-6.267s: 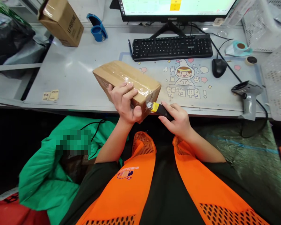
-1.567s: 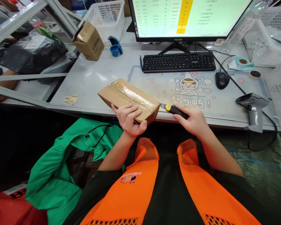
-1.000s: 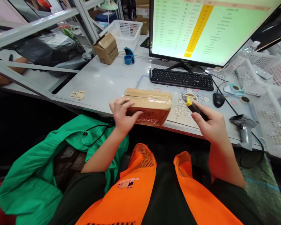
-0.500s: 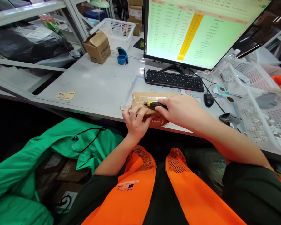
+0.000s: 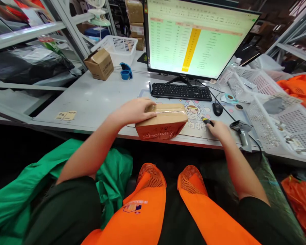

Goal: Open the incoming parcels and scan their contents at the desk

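left hand (image 5: 142,110) grasps box (image 5: 165,126) by its left end, fingers over the taped top. box is at the desk's (image 5: 97,105) front edge, "beauty" side toward the person; can't tell if it rests on the surface. right hand (image 5: 218,129) grips cutter (image 5: 206,121) over the mat (image 5: 193,126), right of box and apart from it. mouse (image 5: 217,109) just beyond that hand, scanner (image 5: 242,133) to its right.
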A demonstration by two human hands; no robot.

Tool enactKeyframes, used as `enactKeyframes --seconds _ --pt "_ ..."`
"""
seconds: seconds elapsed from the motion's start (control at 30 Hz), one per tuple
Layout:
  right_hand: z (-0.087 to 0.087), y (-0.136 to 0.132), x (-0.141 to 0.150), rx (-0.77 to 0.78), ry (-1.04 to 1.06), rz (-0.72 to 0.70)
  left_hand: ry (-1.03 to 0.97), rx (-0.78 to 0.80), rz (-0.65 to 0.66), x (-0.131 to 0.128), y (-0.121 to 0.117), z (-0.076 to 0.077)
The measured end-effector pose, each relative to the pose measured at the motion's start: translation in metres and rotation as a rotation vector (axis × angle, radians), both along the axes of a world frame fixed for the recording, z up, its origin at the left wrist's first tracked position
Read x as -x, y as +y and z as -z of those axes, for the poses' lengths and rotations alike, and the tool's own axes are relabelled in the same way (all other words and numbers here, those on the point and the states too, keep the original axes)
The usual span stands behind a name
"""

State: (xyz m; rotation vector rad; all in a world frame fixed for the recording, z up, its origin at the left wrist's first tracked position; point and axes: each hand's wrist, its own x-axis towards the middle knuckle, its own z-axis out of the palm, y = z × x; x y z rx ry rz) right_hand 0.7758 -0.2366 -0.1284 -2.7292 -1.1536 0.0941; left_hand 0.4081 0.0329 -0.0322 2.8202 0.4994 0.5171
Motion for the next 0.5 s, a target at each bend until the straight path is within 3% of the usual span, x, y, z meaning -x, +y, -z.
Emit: enactKeyframes --seconds 0.1,0.2,0.33,0.5 --pt "-0.002 0.039 0.045 -0.378 0.085 -0.138 0.221 0.048 0.072 -0.025 0.029 -0.02" --pt "-0.013 0.073 0.095 -0.657 0.345 -0.356 0.273 0.014 0.098 -0.037 0.026 -0.023" --pt "-0.016 0.091 0.139 -0.717 0.55 -0.356 0.374 -0.142 0.061 -0.038 -0.002 -0.025" --pt "-0.013 0.069 0.15 -0.773 0.556 -0.438 0.577 -0.142 0.006 -0.042 -0.008 -0.051"
